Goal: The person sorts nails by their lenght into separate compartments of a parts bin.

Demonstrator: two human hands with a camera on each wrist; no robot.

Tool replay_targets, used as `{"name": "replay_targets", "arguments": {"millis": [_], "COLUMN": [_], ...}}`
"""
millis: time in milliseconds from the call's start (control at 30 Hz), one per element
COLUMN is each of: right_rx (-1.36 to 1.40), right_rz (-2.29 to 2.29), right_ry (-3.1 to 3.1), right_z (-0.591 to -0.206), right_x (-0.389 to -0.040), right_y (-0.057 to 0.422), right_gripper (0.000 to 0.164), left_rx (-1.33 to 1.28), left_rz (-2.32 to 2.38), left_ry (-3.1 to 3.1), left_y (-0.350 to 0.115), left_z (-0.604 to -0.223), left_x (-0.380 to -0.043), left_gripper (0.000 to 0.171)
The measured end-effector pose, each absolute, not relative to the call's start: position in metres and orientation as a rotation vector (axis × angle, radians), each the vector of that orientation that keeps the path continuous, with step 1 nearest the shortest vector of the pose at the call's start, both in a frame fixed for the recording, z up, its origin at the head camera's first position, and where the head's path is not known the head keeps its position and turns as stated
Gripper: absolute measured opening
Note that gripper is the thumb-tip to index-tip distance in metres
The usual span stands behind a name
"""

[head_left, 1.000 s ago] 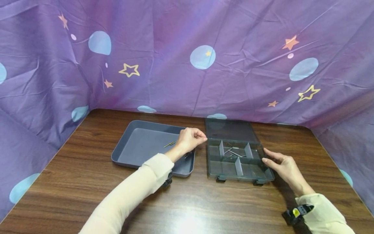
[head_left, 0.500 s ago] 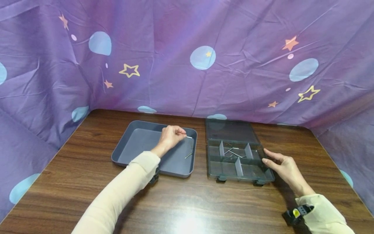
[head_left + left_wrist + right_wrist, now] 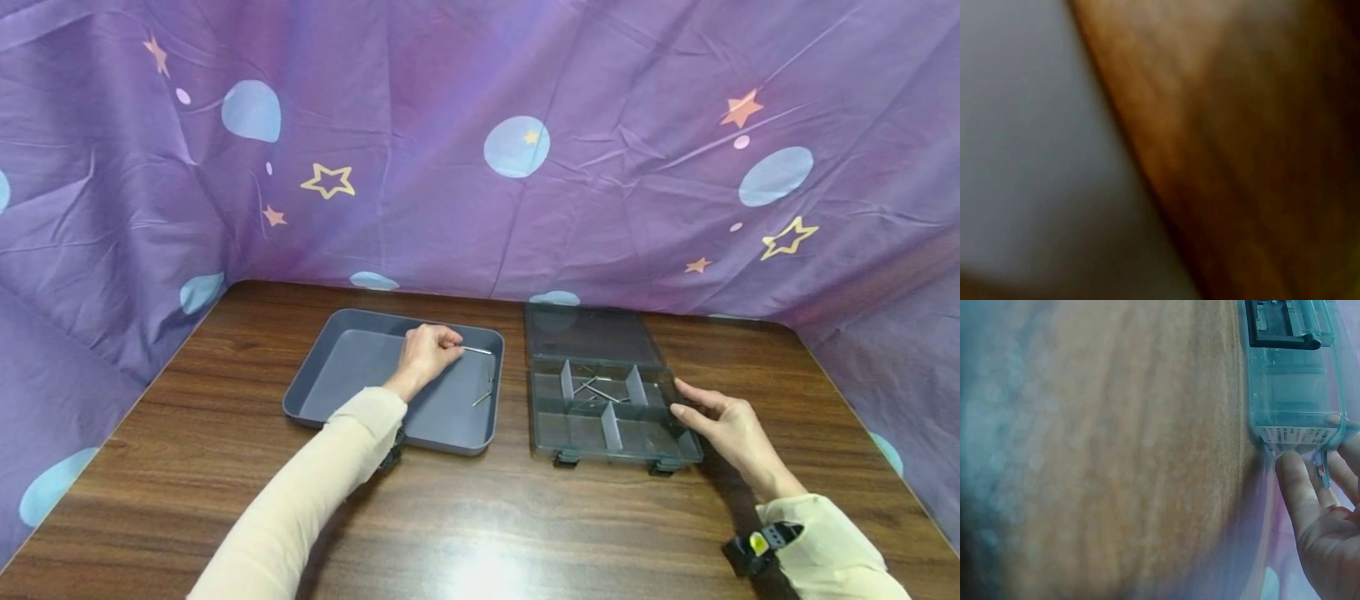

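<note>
My left hand (image 3: 429, 354) is over the grey tray (image 3: 337, 379), its fingertips close together at one end of a silver nail (image 3: 477, 350). I cannot tell whether they hold anything. Blurred surfaces fill the left wrist view. My right hand (image 3: 738, 429) grips the right end of a clear grey organizer box (image 3: 570, 429); in the right wrist view, a finger reaches over the box's rim (image 3: 1334, 428) while another digit presses its labelled end. Several silver nails (image 3: 600, 390) lie crossed in the middle back compartment.
Slim nails, one a brassy nail (image 3: 482, 399), lie at the tray's right side. The box lid (image 3: 592, 333) is folded back toward the curtain (image 3: 427, 150). Grey dividers (image 3: 611, 427) part the compartments. Brown wood table (image 3: 480, 517) lies in front.
My left hand has moved left from beside the organizer box to over the tray, covering the brassy nails seen there earlier. My right hand stays at the box.
</note>
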State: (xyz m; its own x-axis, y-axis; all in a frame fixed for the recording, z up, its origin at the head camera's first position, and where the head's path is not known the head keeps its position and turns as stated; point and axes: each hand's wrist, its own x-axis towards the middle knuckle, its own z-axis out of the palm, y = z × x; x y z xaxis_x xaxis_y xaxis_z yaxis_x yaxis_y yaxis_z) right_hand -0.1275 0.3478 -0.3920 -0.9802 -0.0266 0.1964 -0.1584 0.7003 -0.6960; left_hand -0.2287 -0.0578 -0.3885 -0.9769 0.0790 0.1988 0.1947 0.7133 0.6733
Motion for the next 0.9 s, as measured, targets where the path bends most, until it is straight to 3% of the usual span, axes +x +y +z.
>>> {"name": "replay_targets", "arguments": {"millis": [900], "right_rx": [0.141], "right_rz": [1.158], "right_ry": [-2.741], "right_z": [-0.3904], "right_x": [-0.1279], "right_y": [0.3476], "right_gripper": [0.048], "left_rx": [-0.210], "left_rz": [-0.999], "left_ry": [-2.870], "left_y": [-0.0557], "left_z": [-0.3905], "left_x": [-0.2322], "left_gripper": [0.014]}}
